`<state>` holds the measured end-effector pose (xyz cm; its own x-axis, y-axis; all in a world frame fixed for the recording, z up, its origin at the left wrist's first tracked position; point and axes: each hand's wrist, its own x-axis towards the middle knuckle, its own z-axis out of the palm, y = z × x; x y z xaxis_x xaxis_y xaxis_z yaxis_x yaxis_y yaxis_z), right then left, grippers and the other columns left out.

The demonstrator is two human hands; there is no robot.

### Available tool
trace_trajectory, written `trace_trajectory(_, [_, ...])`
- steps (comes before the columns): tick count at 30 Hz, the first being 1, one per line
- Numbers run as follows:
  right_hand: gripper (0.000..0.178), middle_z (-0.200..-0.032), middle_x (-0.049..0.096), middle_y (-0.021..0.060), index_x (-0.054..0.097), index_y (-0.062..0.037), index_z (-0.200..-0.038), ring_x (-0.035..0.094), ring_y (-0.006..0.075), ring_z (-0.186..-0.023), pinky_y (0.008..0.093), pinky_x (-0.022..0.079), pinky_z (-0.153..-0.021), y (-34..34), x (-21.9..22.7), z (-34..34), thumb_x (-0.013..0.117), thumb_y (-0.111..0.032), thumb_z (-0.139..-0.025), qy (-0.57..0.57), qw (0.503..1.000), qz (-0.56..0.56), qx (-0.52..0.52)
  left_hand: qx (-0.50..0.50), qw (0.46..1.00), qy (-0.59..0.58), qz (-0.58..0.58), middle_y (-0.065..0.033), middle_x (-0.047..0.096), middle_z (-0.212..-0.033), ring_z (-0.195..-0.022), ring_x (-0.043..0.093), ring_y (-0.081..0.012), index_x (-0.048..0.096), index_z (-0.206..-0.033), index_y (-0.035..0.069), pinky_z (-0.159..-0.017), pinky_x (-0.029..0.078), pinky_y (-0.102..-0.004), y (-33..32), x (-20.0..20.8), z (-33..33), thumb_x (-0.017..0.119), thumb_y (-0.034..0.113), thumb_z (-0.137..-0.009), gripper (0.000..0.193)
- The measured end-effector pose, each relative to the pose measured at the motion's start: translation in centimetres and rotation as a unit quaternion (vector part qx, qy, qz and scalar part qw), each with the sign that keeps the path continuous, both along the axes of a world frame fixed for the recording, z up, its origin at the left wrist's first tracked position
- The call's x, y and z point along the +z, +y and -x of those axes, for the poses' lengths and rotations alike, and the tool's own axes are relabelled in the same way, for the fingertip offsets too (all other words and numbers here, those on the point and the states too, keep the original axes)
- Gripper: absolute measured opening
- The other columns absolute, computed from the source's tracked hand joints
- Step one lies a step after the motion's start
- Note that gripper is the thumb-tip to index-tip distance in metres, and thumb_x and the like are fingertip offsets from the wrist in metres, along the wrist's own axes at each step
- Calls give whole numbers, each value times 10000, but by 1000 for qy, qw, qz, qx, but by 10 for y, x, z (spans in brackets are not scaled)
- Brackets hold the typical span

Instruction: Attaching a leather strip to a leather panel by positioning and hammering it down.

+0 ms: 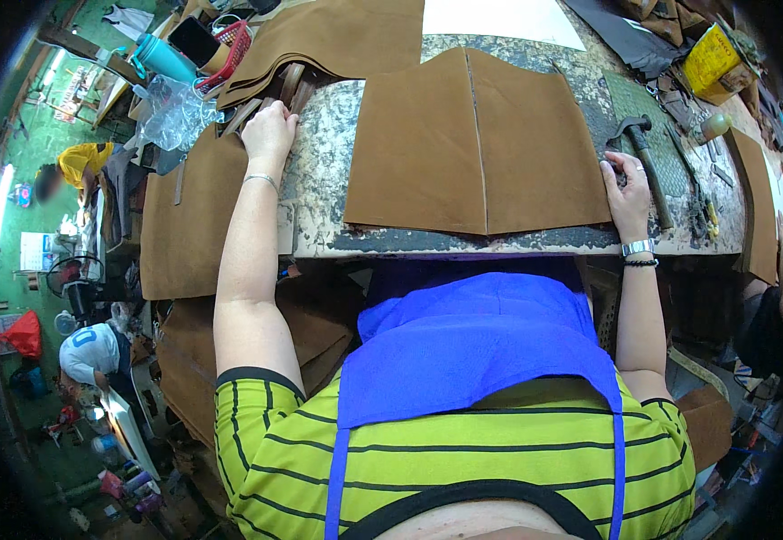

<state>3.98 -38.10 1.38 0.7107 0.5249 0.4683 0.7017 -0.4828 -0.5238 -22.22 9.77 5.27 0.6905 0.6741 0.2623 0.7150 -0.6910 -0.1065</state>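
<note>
A brown leather-like panel lies flat on the worn bench before me, with a straight seam or gap running down it toward me. My left hand is closed among narrow brown strips to the left of the panel, and its fingertips are partly hidden. Beside the panel's right edge rests my right hand, its fingers loosely bent and thumb apart, with the thumb touching the edge. A hammer with a dark handle lies right next to that hand.
Stacked brown sheets cover the bench's far left, and another brown sheet hangs over the near left. A turquoise bottle and red basket stand beyond. On the right are a green mat and yellow container. Other people work further off.
</note>
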Motion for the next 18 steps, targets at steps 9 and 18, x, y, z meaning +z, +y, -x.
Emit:
trace_trajectory(9, [205,-1020,637,122,648,-26,-1008,610,277,-932,356,474,-828,0,-2,-2,644,-176,-869,-10,1000,0,3,41,992,-65,100,-197,676,-899,-884,651,-377,560,-1016,56,-790,509,-482,17,-3,8,568,301,-866,287])
trace_trajectory(18, [244,-983,625,0,628,-24,-1109,549,51,-847,193,448,-750,-9,-18,-18,613,-195,-935,220,945,-241,-12,-85,647,-528,543,17,547,-740,-508,390,-19,526,-1099,68,-449,304,-151,-42,37,39,495,219,-993,187])
